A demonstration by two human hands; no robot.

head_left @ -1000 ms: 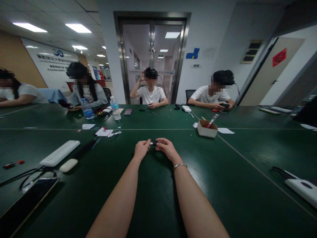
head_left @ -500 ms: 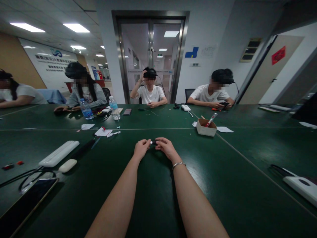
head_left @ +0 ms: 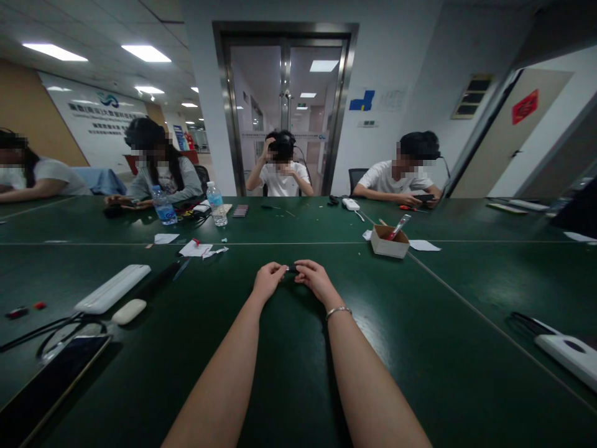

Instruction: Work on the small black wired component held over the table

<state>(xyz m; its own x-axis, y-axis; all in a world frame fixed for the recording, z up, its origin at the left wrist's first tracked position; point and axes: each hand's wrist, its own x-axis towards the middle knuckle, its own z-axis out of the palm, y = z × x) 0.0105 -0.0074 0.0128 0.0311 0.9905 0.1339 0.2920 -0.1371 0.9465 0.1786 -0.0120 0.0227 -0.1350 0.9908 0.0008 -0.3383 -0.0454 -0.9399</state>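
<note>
Out in front of me, over the green table (head_left: 298, 348), both hands meet at a small dark stick-like object (head_left: 291, 269) with a silvery part at its left. My left hand (head_left: 269, 280) pinches its left end between thumb and fingers. Closed on the right end is my right hand (head_left: 316, 279), with a bracelet at the wrist. The fingers cover most of the object, so its exact kind is too small to make out.
An open carton (head_left: 390, 246) stands beyond my right hand, and paper scraps (head_left: 196, 248) lie beyond my left. Left are a white power bank (head_left: 113, 289), a white oval case (head_left: 129, 312) and a phone (head_left: 53, 386). Several people sit across the table, near two bottles (head_left: 216, 204).
My left fingertips have shifted slightly along the dark object and cover more of its silvery part. Across the table, the middle person's lower hand has risen toward the head.
</note>
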